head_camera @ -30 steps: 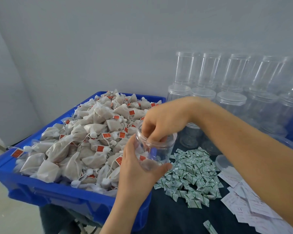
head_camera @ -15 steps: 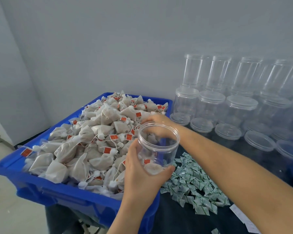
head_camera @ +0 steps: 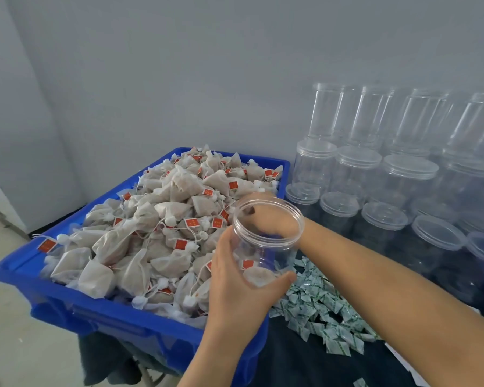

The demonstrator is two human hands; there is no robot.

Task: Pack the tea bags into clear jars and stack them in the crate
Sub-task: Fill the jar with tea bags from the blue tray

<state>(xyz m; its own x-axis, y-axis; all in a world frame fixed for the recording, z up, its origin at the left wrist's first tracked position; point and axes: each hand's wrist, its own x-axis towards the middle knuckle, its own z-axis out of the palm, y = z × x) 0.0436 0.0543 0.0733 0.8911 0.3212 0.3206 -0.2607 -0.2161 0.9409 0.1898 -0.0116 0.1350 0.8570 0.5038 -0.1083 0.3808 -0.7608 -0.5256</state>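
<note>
Head cam looking down: the left hand [head_camera: 236, 286] is wrapped around the lower half of a clear jar [head_camera: 266, 241], thumb on the near-right side, fingers round the far-left, holding it tipped a little with the open mouth toward the wearer. It hangs just over the near right corner of the blue crate [head_camera: 67, 308], with one tea bag [head_camera: 256, 275] already sitting at the bottom.

The right hand [head_camera: 266, 216] is behind the jar, seen mostly through the plastic, forearm running in from the lower right across the dark tabletop [head_camera: 291, 364]. Fingers look curled down into the tea bag pile [head_camera: 157, 224] near the crate's right edge, but honestly I can't tell whether it has closed on a bag or is only reaching.

If I were doing this step, I'd keep the jar right where it is, close to the heap, so each bag has a short trip. Pinch a bag by the body, not the string, since those red tags look like they'd snag on neighbours and drag extras out. Drop it clear of the rim and keep the mouth tilted toward the picking hand.

Green-and-white sachets [head_camera: 319, 314] are scattered on the tabletop just right of the crate, and the lidded empty jars [head_camera: 355, 169] are stacked along the far right edge by the wall. Loads of bags still heaped, so I'd say it's early going.
</note>
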